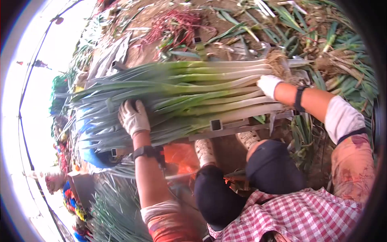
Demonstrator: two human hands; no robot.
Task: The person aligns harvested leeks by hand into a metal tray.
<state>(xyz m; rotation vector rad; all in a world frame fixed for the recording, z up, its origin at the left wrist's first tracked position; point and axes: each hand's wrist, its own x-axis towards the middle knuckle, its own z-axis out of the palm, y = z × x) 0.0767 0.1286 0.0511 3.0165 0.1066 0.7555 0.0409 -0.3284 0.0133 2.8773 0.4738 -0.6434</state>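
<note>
A wide layer of long green onions (pixel 225 82) lies side by side across a low metal rack (pixel 231 128) before me. Their white stalks and roots point right, their green leaves left. My left hand (pixel 135 117), in a white glove, rests on the leaves with its fingers apart. At the white end, my right hand (pixel 269 86), also gloved, is closed around a green onion stalk near the roots; part of its fingers is hidden. Dry roots (pixel 277 62) bunch together just beyond that hand.
Red twine (pixel 177 26) lies tangled on the soil behind the rack. More green onions (pixel 356 70) are heaped at the right, and a leafy pile (pixel 117 209) lies at lower left. An orange plastic sheet (pixel 179 157) is beside my feet.
</note>
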